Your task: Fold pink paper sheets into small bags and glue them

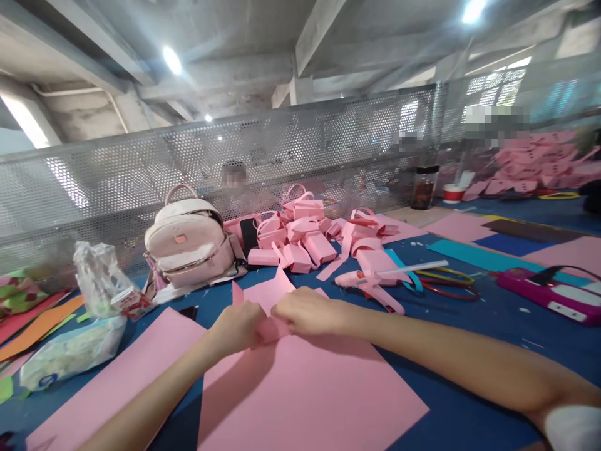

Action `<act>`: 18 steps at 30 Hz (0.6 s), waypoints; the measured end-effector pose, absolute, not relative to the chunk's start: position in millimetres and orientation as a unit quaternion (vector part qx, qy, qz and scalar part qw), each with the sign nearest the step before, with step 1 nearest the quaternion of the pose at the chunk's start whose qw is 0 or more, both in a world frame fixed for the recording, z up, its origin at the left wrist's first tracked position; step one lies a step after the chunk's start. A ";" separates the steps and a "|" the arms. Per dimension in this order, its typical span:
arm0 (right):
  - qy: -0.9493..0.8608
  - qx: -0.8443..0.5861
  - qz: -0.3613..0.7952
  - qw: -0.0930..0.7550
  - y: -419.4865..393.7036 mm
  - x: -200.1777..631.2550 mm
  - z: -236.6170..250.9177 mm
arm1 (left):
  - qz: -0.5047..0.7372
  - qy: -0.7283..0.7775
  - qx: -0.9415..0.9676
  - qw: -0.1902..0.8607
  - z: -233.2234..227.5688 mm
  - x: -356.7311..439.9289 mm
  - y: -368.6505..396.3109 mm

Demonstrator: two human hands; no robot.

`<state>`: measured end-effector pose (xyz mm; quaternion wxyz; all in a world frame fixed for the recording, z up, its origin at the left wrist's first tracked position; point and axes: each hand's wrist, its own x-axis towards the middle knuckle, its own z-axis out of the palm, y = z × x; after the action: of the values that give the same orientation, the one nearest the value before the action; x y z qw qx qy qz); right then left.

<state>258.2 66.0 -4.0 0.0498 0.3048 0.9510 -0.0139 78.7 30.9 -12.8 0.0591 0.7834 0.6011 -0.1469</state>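
Note:
Both my hands grip a folded pink craft sheet (263, 289) above the blue tabletop. My left hand (240, 326) is closed on its left side, fingers curled. Close beside it, my right hand (307, 311) is closed on the right side. Part of the folded sheet shows between and behind the hands; my fingers hide the rest. Beneath lies a large flat pink sheet (310, 401), and another pink sheet (126, 369) is at the left. A pink-and-white glue gun (369, 285) rests right of my right hand.
Behind my hands are a heap of small pink bags (305, 235) and a cream backpack (188, 241). Plastic bags (75, 354) lie left. At right are a magenta device (549, 291), coloured strips and a dark jar (424, 188). A perforated metal screen (141, 163) borders the back.

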 end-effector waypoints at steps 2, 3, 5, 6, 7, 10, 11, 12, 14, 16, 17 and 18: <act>0.952 0.302 -0.016 0.051 70.7 258.7 -6.7 | -0.172 0.600 0.778 0.072 -11.3 77.7 33.7; 0.952 0.301 -0.017 0.052 72.6 258.9 -7.8 | -0.180 0.599 0.777 0.078 -10.8 77.0 35.6; 0.952 0.301 -0.017 0.052 74.8 259.1 -9.1 | -0.190 0.595 0.775 0.091 -10.4 75.1 39.7; 0.952 0.301 -0.016 0.053 75.1 259.0 -9.3 | -0.193 0.592 0.776 0.097 -10.5 74.1 41.8; 0.952 0.301 -0.016 0.054 75.0 258.7 -9.2 | -0.195 0.589 0.777 0.104 -10.6 73.1 43.7; 0.950 0.306 -0.016 0.061 73.4 256.6 -8.0 | -0.193 0.581 0.781 0.119 -11.2 71.3 48.1; 0.949 0.308 -0.017 0.063 72.8 255.5 -7.5 | -0.189 0.580 0.783 0.122 -11.3 71.2 49.1; 0.949 0.310 -0.017 0.064 72.1 254.4 -7.1 | -0.184 0.578 0.785 0.124 -11.2 71.1 50.2; 0.948 0.312 -0.018 0.062 71.0 252.3 -6.7 | -0.173 0.573 0.791 0.126 -10.5 71.0 52.8; 0.948 0.312 -0.018 0.053 70.0 251.2 -7.4 | -0.169 0.565 0.797 0.130 -9.3 70.3 55.8; 0.949 0.312 -0.018 0.047 69.4 251.1 -8.3 | -0.171 0.559 0.800 0.132 -8.6 69.7 56.9; 0.949 0.311 -0.019 0.040 68.7 251.3 -9.6 | -0.173 0.554 0.803 0.133 -8.0 69.2 57.1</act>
<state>251.3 68.7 -9.6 0.0395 0.3114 0.9493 -0.0189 69.2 57.1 -8.0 0.1331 0.8033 0.5542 -0.1728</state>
